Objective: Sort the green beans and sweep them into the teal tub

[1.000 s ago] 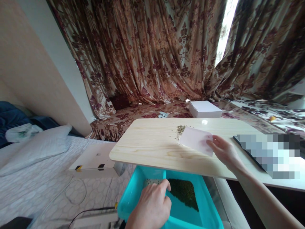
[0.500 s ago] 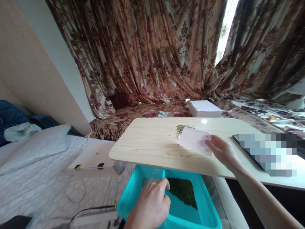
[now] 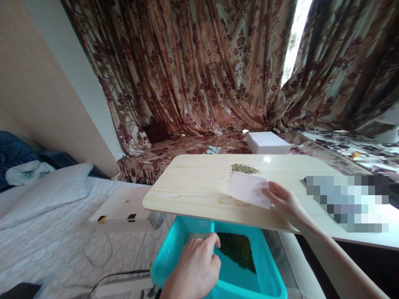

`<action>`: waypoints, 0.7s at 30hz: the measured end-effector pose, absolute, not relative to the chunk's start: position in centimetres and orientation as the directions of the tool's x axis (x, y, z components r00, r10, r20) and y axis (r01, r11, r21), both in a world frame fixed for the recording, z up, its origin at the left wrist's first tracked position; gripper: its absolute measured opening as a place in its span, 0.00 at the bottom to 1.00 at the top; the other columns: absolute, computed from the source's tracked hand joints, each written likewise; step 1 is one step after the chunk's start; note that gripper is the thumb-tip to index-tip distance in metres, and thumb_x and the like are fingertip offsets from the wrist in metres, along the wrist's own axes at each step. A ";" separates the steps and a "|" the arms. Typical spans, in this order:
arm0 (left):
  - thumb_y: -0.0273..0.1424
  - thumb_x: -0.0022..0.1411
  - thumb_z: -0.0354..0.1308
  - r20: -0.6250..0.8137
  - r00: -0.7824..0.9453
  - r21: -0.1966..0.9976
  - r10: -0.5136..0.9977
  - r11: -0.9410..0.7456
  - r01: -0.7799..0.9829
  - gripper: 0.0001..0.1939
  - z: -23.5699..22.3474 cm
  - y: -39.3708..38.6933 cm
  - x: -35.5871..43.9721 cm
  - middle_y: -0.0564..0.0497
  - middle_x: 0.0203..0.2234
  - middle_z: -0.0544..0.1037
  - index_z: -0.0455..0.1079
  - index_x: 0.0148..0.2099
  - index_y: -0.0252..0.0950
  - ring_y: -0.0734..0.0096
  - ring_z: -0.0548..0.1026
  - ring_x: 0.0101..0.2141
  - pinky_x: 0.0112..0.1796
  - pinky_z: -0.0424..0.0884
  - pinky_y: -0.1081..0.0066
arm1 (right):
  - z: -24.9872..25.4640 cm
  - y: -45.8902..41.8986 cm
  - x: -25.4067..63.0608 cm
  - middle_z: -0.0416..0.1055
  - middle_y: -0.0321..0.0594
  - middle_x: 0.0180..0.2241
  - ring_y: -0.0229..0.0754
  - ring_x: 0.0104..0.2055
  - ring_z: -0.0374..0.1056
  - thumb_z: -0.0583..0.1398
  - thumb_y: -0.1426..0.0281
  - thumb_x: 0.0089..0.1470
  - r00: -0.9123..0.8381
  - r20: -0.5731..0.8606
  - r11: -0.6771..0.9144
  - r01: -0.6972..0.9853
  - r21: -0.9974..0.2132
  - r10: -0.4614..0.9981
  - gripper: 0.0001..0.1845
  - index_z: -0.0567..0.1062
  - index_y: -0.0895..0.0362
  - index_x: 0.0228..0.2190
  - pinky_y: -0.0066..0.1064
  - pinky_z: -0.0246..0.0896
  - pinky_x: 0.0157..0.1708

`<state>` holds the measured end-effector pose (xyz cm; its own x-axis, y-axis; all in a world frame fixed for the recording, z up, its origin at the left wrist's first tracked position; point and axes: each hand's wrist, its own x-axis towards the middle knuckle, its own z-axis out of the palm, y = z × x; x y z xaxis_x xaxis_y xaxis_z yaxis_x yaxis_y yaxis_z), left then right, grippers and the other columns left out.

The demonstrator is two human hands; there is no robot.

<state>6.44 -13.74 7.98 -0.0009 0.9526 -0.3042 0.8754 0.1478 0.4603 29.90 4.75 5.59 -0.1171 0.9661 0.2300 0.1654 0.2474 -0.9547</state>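
Observation:
My right hand [image 3: 282, 198] grips the right end of a thin white plastic scraper card [image 3: 248, 189], tilted over the wooden tabletop. Just beyond the card's far edge lies a small heap of green beans [image 3: 245, 168], with a few strays to its left. Below the table's near edge is a turquoise divided bin [image 3: 271, 265]. My left hand [image 3: 196, 262] is closed at the bin's divider, its fingers curled over it. The right compartment holds a pile of dark green beans [image 3: 238, 249]. Small white bits with dark specks [image 3: 198, 236] show in the left compartment, partly hidden by my hand.
A pixelated flat object [image 3: 346, 201] lies on the right of the wooden table [image 3: 183, 182]. Behind the table stands a white box [image 3: 268, 142] on patterned cloth. At left are a bed, a pillow [image 3: 50, 189], a white case [image 3: 123, 205] and a black cable [image 3: 121, 273].
My right hand has drawn the card left and towards me, so more of the bean heap shows. My left hand and the bin have shifted slightly left.

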 end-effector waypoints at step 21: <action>0.27 0.62 0.46 -0.341 0.009 0.459 0.940 0.158 0.874 0.20 7.1 -13.5 6.5 0.50 0.47 0.79 0.68 0.53 0.44 0.59 0.73 0.51 0.54 0.63 0.64 | 7.0 8.1 31.5 0.82 0.40 0.26 0.45 0.28 0.78 0.65 0.70 0.43 0.176 0.201 0.164 0.205 -0.965 0.964 0.07 0.77 0.53 0.29 0.32 0.74 0.29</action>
